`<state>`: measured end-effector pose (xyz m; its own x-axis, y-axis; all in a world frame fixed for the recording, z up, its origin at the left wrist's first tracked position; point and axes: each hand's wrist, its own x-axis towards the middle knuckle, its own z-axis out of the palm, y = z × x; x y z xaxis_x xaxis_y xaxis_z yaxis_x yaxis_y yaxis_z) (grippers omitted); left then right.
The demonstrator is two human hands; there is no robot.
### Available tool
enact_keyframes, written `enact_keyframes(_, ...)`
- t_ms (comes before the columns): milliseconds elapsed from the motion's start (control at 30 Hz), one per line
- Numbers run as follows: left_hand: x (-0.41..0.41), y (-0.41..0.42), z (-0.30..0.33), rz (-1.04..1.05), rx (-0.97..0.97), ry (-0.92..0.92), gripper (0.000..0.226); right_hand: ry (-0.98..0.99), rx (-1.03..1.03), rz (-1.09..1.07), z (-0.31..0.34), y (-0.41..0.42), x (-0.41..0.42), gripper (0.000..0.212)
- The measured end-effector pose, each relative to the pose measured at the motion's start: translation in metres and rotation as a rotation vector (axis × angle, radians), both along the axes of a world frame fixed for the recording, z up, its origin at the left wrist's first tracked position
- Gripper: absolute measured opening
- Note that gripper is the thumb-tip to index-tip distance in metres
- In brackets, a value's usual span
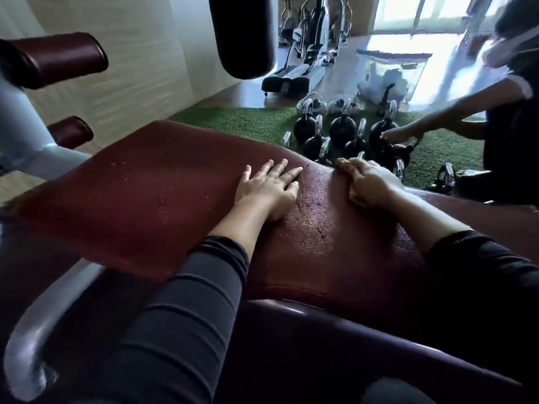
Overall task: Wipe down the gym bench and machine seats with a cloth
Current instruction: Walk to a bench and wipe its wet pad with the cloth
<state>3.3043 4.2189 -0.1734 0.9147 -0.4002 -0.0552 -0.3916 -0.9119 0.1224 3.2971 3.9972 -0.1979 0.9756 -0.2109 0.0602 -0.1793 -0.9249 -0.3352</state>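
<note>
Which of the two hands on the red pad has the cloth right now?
The right hand, near the pad's far edge, grips the tan cloth. The left hand lies flat, fingers spread, holding nothing.

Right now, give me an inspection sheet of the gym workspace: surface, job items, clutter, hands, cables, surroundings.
Surface: dark red bench pad, droplets scattered on it, wet sheen between the hands.
Job's things: tan cloth on the pad's far right part, mostly hidden under the right hand.
Clutter: nothing seen on the pad besides hands and cloth.
Hands: left hand flat on the pad, fingers straight; right hand curled over the cloth.
Cables: nothing seen.
Surroundings: black kettlebells on green turf beyond the pad; hanging punching bag; red roller pads at left; another person at right reaching toward the kettlebells.
</note>
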Motion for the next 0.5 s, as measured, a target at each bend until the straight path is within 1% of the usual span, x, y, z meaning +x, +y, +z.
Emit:
enact_keyframes(67,0.011,0.007,0.001,-0.056,-0.014,0.005,0.049,-0.001,0.015,-0.056,0.001,0.003,0.000,0.053)
enact_keyframes(100,0.015,0.011,0.002,-0.083,-0.016,0.005,0.048,-0.013,0.060,-0.103,0.003,0.005,-0.001,0.049)
enact_keyframes(167,0.025,0.018,0.003,-0.112,-0.025,-0.002,0.050,-0.042,0.059,-0.159,0.003,0.009,-0.002,0.040)
enact_keyframes(200,0.030,0.021,0.003,-0.114,-0.031,-0.010,0.050,-0.045,0.051,-0.187,0.003,0.011,-0.004,0.039)
enact_keyframes(267,0.036,0.024,0.000,-0.121,-0.032,-0.022,0.052,-0.035,0.020,-0.208,0.002,0.016,-0.008,0.039)
enact_keyframes(500,0.034,0.021,-0.003,-0.136,-0.039,-0.033,0.055,-0.039,0.042,-0.246,0.004,0.023,-0.010,0.041)
